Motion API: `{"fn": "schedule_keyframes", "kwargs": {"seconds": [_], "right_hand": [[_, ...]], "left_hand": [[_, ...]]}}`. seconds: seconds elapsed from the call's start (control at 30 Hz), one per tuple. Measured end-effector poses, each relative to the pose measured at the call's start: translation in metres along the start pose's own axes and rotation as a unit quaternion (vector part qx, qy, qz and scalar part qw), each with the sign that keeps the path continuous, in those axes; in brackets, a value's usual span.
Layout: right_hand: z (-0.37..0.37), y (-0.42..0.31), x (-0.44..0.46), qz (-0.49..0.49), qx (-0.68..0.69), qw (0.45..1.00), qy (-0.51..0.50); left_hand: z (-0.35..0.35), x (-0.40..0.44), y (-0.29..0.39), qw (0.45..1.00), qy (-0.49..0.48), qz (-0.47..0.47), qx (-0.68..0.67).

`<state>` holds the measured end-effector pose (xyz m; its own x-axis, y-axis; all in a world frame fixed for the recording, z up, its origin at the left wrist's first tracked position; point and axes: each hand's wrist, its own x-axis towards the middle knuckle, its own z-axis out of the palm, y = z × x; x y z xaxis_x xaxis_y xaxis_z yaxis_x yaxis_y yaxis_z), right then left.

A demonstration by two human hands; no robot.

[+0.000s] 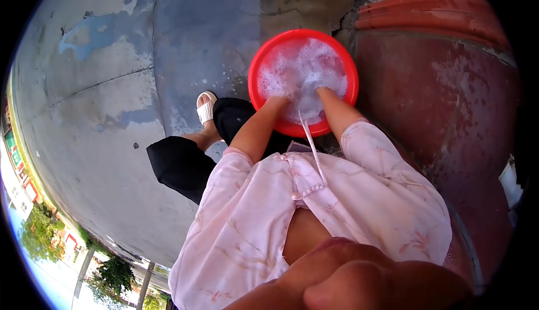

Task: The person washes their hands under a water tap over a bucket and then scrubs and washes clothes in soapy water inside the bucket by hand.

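Observation:
A round red tub (352,94) holds cloudy water with white suds (311,57). Both arms reach down into it. My left hand (277,101) dips under the foam on the left side, and only the wrist end shows. My right hand (323,92) is sunk in the water on the right in the same way. The suds cover the fingers of both hands, and whatever they may touch below is hidden. A pale cord (307,133) from the pink floral top (247,209) hangs down over the near rim into the tub.
The tub stands on worn concrete (208,29) with peeling blue-grey paint. Dark red flooring (415,85) and a raised red ledge (426,15) lie to the right. A foot in a white sandal (206,108) is left of the tub, beside black trousers (182,167).

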<state>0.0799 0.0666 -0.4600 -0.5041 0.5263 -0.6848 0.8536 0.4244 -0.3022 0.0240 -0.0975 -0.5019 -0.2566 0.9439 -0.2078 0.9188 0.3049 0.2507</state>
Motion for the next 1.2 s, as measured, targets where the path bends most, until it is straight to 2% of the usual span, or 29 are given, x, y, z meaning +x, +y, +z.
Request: {"fn": "schedule_keyframes", "kwargs": {"seconds": [0.03, 0.07, 0.13, 0.2, 0.23, 0.27, 0.33, 0.4, 0.43, 0.47, 0.5, 0.53, 0.57, 0.6, 0.63, 0.7, 0.73, 0.8, 0.93, 1.0, 1.03, 1.07, 1.1, 1.13, 1.2], "right_hand": [[-0.005, 0.001, 0.002, -0.003, 0.009, 1.0, 0.004], [-0.011, 0.0, 0.003, -0.009, 0.02, 1.0, 0.013], [-0.024, -0.004, 0.012, -0.028, 0.05, 0.998, 0.036], [-0.038, -0.009, 0.012, -0.053, 0.106, 0.99, 0.077], [-0.046, -0.01, 0.008, -0.072, 0.151, 0.98, 0.106], [-0.054, -0.013, 0.005, -0.093, 0.201, 0.966, 0.132], [-0.071, -0.023, -0.027, -0.142, 0.281, 0.937, 0.152], [-0.085, -0.029, -0.078, -0.189, 0.289, 0.928, 0.14], [-0.089, -0.023, -0.1, -0.256, 0.194, 0.936, 0.147], [-0.078, -0.02, -0.109, -0.279, 0.128, 0.935, 0.176], [-0.078, -0.028, -0.135, -0.247, 0.077, 0.951, 0.168], [-0.065, -0.024, -0.142, -0.278, 0.062, 0.938, 0.2], [-0.051, -0.025, -0.148, -0.271, 0.022, 0.93, 0.246], [-0.04, -0.027, -0.149, -0.263, -0.019, 0.92, 0.291], [-0.031, -0.029, -0.144, -0.26, -0.018, 0.921, 0.29], [-0.019, -0.033, -0.128, -0.2, -0.05, 0.951, 0.229], [-0.016, -0.034, -0.121, -0.201, -0.052, 0.952, 0.225], [-0.011, -0.04, -0.101, -0.133, -0.076, 0.974, 0.165], [0.04, 0.007, -0.027, -0.134, -0.115, 0.982, 0.072], [0.033, 0.011, -0.013, -0.115, -0.11, 0.987, 0.032], [0.024, 0.01, -0.01, -0.097, -0.102, 0.99, 0.018], [0.015, 0.007, -0.006, -0.082, -0.094, 0.992, 0.01], [0.005, 0.003, -0.001, -0.073, -0.086, 0.994, 0.008], [-0.003, 0.0, 0.004, -0.067, -0.077, 0.995, 0.007], [-0.018, -0.007, 0.01, -0.061, -0.056, 0.996, 0.014]], "left_hand": [[-0.031, 0.002, -0.006, 0.989, -0.058, -0.048, -0.129], [-0.071, 0.007, -0.009, 0.952, -0.1, -0.125, -0.263], [-0.121, 0.012, -0.01, 0.886, -0.082, -0.229, -0.395], [-0.133, -0.01, 0.011, 0.895, -0.006, -0.238, -0.376], [-0.137, -0.015, 0.023, 0.903, 0.069, -0.235, -0.353], [-0.154, -0.026, 0.038, 0.903, 0.075, -0.237, -0.351], [-0.19, -0.053, 0.068, 0.943, -0.001, -0.267, -0.199], [-0.161, -0.065, 0.07, 0.948, -0.02, -0.248, -0.2], [-0.148, -0.066, 0.074, 0.957, -0.02, -0.232, -0.171], [-0.143, -0.066, 0.076, 0.966, -0.02, -0.216, -0.14], [-0.146, -0.072, 0.081, 0.968, -0.002, -0.212, -0.135], [-0.132, -0.07, 0.081, 0.968, -0.005, -0.21, -0.137], [-0.118, -0.067, 0.076, 0.971, -0.121, -0.179, -0.104], [-0.104, -0.065, 0.072, 0.966, -0.18, -0.164, -0.087], [-0.101, -0.063, 0.069, 0.958, -0.237, -0.145, -0.071], [-0.121, -0.057, 0.064, 0.919, -0.27, -0.21, -0.198], [-0.11, -0.056, 0.059, 0.917, -0.271, -0.212, -0.201], [-0.079, -0.053, 0.049, 0.982, -0.155, -0.098, -0.041], [-0.099, -0.037, 0.038, 0.993, -0.092, -0.067, -0.041], [-0.131, -0.024, 0.032, 0.945, -0.265, -0.151, -0.123], [-0.104, -0.02, 0.025, 0.945, -0.265, -0.148, -0.12], [-0.074, -0.017, 0.018, 0.952, -0.224, -0.128, -0.164], [-0.072, -0.013, 0.013, 0.955, -0.201, -0.118, -0.184], [-0.09, -0.011, 0.01, 0.957, -0.178, -0.108, -0.204], [-0.139, -0.008, -0.003, 0.911, -0.078, -0.156, -0.374]]}}
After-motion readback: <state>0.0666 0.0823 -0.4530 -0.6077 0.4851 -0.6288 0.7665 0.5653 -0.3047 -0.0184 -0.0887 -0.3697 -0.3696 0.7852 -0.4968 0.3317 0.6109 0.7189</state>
